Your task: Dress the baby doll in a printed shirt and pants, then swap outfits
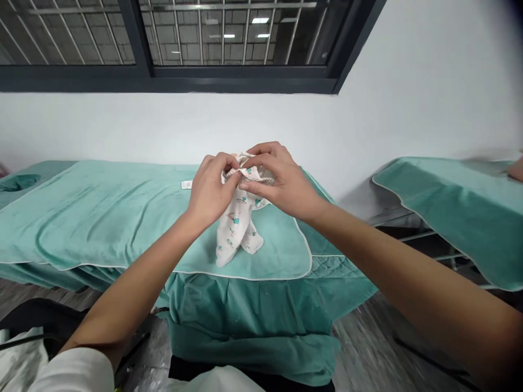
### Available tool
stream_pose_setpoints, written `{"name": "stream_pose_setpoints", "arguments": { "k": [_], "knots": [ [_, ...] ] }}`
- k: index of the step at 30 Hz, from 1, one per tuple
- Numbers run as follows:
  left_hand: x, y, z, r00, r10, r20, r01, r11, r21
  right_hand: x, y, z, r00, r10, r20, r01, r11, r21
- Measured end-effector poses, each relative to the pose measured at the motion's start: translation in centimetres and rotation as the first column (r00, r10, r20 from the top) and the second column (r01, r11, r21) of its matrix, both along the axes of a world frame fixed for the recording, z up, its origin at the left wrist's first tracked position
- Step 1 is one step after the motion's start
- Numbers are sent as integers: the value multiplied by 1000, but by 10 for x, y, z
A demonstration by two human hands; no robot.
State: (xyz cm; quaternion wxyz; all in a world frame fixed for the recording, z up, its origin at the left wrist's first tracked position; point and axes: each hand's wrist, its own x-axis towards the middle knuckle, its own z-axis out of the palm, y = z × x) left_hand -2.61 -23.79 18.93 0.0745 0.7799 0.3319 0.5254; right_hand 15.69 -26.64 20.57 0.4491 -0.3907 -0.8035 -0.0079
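Note:
A small white baby garment [233, 231] with a teal and brown print hangs between my hands over the green-covered bed [102, 212]. Two narrow leg- or sleeve-like parts dangle down onto the cover. My left hand [214, 185] pinches the ribbed edge of its gathered opening between thumb and fingers. On the other side of that opening, my right hand [281, 179] grips the cloth, its thumb in front and its fingers bent over the rim. What lies inside the gathered fabric is hidden. A small white label [186, 185] shows just left of my left hand.
Behind the bed stands a white wall [163, 125] under a dark-framed window [241, 79] with bars. At right is another green-covered bed [461, 201], with part of another person's hand [516, 170] at the edge. A dark chair [41, 316] stands lower left.

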Motion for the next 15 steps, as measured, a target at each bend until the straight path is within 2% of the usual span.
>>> {"name": "stream_pose_setpoints", "arguments": {
  "k": [3,7,11,13,15],
  "knots": [
    [-6,2,6,996,-70,52,72,996,-44,1,7,-2,996,-72,62,70,997,36],
    [-22,9,9,977,-168,129,188,969,-158,13,19,-7,997,-45,61,48,998,-38],
    [-36,16,9,951,-185,248,220,968,-121,22,21,-14,994,-82,66,83,996,-19],
    [-38,17,11,930,-210,301,253,961,-112,18,18,-16,999,-32,37,34,997,-70],
    [-37,17,13,914,-241,327,292,949,-118,10,14,-15,996,75,-50,-83,979,-184]
  ]
}}
